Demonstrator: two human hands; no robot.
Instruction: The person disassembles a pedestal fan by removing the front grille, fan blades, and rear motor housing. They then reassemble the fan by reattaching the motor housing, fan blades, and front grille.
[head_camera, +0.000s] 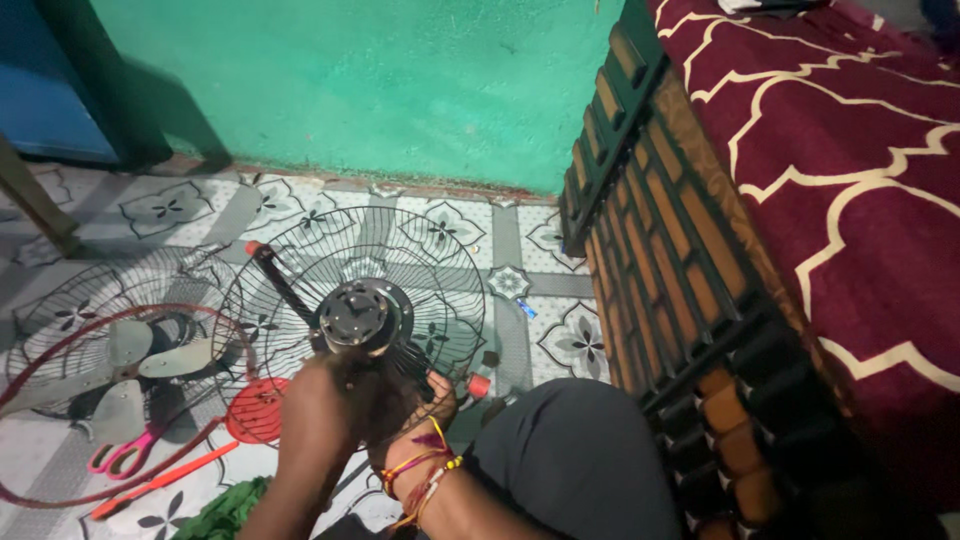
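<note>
Head view: both hands bracing a fan motor against the rear guard

Head view is showing the fan motor (360, 318) standing hub-up through the black wire guard (350, 290) — propped low over the tiled floor (520, 250), so both hands are steadying it from beneath. Left hand (325, 405) is wrapping the motor body, grip pressed around it. Right hand (425, 400), threads at the wrist, is cupping the other side — how far its fingers are curling, I cannot tell. Blades (135, 365) and pink scissors (120, 455) are lying left.
</note>
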